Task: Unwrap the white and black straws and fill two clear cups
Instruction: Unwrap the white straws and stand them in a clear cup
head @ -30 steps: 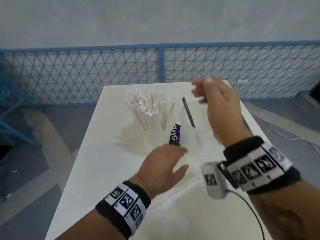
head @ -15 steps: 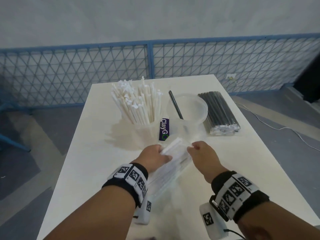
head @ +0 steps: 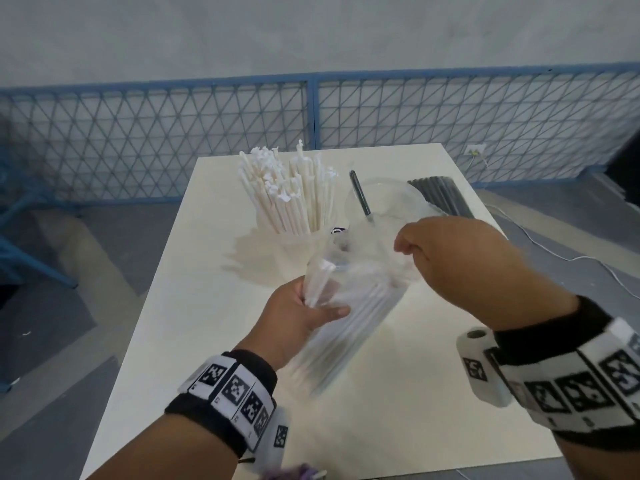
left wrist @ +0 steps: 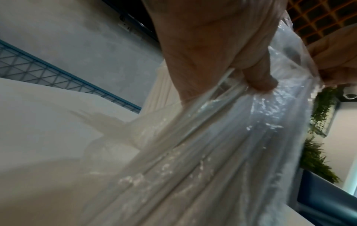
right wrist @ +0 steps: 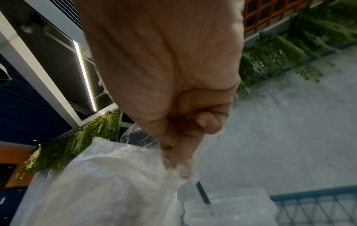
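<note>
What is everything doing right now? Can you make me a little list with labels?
left hand: grips one end of the clear plastic bag of white straws, held above the table
right hand: pinches the bag's open top
left clear cup: packed with upright white straws
right clear cup: holds one black straw
pack of black straws: lies on the table, partly behind the right hand

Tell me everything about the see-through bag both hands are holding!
The clear plastic bag is thin, crinkly and shiny, with long white straws packed inside. It is lifted off the table and tilted. The left hand grips its side, thumb on top. The right hand pinches its open end with curled fingers, stretching it.
</note>
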A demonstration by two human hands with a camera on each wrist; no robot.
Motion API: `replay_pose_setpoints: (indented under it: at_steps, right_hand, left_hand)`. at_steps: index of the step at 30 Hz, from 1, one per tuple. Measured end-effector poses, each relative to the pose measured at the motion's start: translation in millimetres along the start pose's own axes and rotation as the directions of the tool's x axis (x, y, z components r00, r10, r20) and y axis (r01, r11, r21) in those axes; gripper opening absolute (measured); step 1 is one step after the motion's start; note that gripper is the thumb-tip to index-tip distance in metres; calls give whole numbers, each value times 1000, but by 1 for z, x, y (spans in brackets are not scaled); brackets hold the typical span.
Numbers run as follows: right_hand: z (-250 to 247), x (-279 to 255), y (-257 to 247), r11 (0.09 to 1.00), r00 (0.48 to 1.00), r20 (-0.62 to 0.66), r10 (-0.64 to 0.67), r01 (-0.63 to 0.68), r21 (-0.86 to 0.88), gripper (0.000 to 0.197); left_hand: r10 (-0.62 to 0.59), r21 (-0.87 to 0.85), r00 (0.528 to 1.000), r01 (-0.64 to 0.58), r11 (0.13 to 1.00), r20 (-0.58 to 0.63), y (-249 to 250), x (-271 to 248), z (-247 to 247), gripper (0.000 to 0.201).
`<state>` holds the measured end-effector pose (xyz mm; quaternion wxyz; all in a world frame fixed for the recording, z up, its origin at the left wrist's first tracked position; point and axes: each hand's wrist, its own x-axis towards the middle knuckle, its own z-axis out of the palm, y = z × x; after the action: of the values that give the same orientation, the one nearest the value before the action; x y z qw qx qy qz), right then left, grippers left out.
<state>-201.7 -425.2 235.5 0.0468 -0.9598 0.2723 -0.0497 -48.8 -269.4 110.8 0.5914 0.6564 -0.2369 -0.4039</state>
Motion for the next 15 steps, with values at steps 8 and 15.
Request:
replay_pose_setpoints:
  at_steps: [8,15]
  right_hand:
    - [10,8,-18,734,965,65,256,-238,636,30]
    - [25,9,-26,405,926,74,369,-232,885,10]
  left_hand:
    - [207,-109,962,-228,968,-177,9,-5,17,46]
    - [313,137,944,-298,944,-103,8,-9,20,102]
